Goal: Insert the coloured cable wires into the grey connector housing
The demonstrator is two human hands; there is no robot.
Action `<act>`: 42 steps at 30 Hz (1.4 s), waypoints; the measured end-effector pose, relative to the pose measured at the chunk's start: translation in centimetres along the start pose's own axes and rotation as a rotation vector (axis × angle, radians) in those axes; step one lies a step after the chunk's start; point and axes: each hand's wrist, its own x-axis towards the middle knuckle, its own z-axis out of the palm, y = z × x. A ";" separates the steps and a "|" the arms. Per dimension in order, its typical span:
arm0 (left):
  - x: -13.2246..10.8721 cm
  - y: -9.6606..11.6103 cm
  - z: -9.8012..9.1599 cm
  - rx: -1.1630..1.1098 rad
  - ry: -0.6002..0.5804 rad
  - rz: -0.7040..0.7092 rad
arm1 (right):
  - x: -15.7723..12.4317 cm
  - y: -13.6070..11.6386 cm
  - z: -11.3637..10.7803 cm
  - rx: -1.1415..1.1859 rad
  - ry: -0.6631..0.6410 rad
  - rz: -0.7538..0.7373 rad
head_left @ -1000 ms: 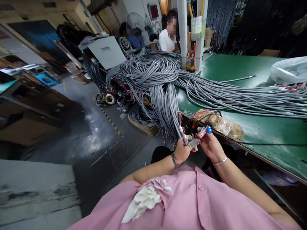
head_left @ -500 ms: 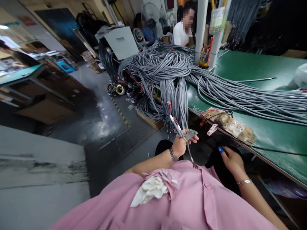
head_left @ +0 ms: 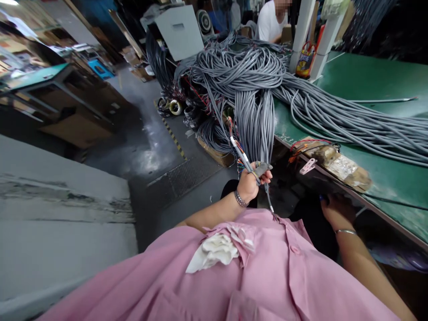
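Observation:
My left hand (head_left: pixel 249 183) is closed around several grey cables (head_left: pixel 241 154) in front of my chest. Their stripped ends, with thin coloured wires and white sleeves, point up and away; another cable end hangs below the fist toward my shirt. A grey cover wraps my left thumb. My right hand (head_left: pixel 338 210) is low beside the table edge, over my dark-clothed leg, with blue on the thumb. Its thumb and fingers look apart and nothing shows in them, though shadow dims the fingertips. Just beyond my left hand, a thick bundle of grey cables (head_left: pixel 254 120) drapes off the table.
On the green table (head_left: pixel 368 76) lies a long cable pile. A taped block (head_left: pixel 344 168) with wires and a pink clip (head_left: pixel 308 166) sits at its edge. White posts (head_left: pixel 302 33) rise behind, near a seated person (head_left: pixel 269 22). A grey cabinet (head_left: pixel 67 223) stands left.
The view has tipped downward and turned a little left. My right hand has moved outward, farther under the table edge. My left hand still grips the cables.

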 end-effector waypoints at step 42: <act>-0.5 -0.9 -0.5 0.046 -0.010 0.009 | -2.5 0.1 -0.8 -0.049 0.099 -0.126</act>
